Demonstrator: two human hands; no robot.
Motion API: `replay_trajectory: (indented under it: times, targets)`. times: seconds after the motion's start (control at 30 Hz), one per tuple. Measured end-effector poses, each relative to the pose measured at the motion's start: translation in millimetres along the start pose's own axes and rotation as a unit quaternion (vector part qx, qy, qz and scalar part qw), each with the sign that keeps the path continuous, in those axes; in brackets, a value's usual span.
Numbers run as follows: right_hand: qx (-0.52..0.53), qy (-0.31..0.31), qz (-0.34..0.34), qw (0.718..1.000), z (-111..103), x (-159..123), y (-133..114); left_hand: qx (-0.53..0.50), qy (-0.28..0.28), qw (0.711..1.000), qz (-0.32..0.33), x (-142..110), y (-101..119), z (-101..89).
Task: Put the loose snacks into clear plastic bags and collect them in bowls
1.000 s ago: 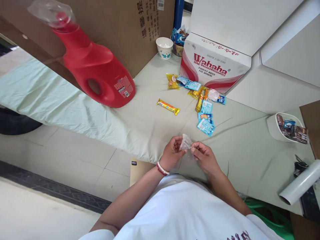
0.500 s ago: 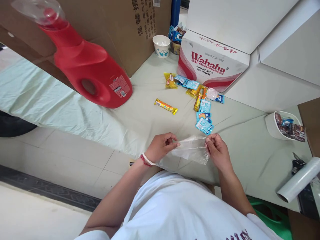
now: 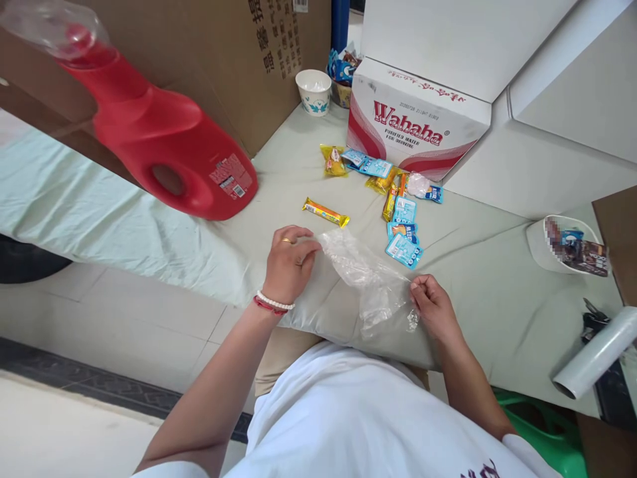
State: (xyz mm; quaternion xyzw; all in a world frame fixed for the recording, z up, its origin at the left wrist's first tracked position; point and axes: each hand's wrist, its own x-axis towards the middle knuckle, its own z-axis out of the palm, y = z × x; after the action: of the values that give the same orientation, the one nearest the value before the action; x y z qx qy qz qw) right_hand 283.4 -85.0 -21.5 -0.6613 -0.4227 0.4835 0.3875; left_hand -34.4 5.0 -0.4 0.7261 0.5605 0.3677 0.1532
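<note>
In front of the box [image 3: 413, 123], the left hand [image 3: 287, 265], nearly closed, pinches a plastic bag [image 3: 365, 273]; the right hand [image 3: 436, 309] likewise.

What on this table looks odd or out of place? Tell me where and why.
The red jug at the left: clear plastic covers its top, which looks improvised. Less strikingly, one yellow-wrapped bar lies apart from the other snack packets, so it seems a stray. No spill is visible.
</note>
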Motion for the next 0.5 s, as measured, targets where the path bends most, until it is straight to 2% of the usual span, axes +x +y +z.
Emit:
replay_trajectory:
  times: [0.07,0.13,0.2,0.27,0.4,0.5]
  targets:
    - [-0.021,0.012,-0.005,1.000,-0.5,-1.0,4.8,-0.003,0.042,0.998,-0.037,-5.7,-0.8,-0.7]
    - [-0.045,0.020,-0.013,0.999,-0.2,-2.2,9.6,-0.062,0.055,0.993,-0.088,-15.8,6.1,0.4]
    - [-0.066,0.024,-0.022,0.997,1.2,-3.4,13.0,-0.137,0.023,0.983,-0.122,-28.0,20.1,5.9]
    - [-0.081,0.027,-0.028,0.996,3.8,-4.2,14.3,-0.162,-0.032,0.977,-0.135,-38.9,37.3,17.3]
    - [-0.087,0.025,-0.033,0.995,9.5,-5.6,12.7,-0.074,-0.095,0.975,-0.187,-48.7,61.9,50.7]
    - [-0.097,0.024,-0.040,0.994,9.7,-6.5,12.5,-0.088,-0.108,0.971,-0.195,-46.5,63.9,67.3]
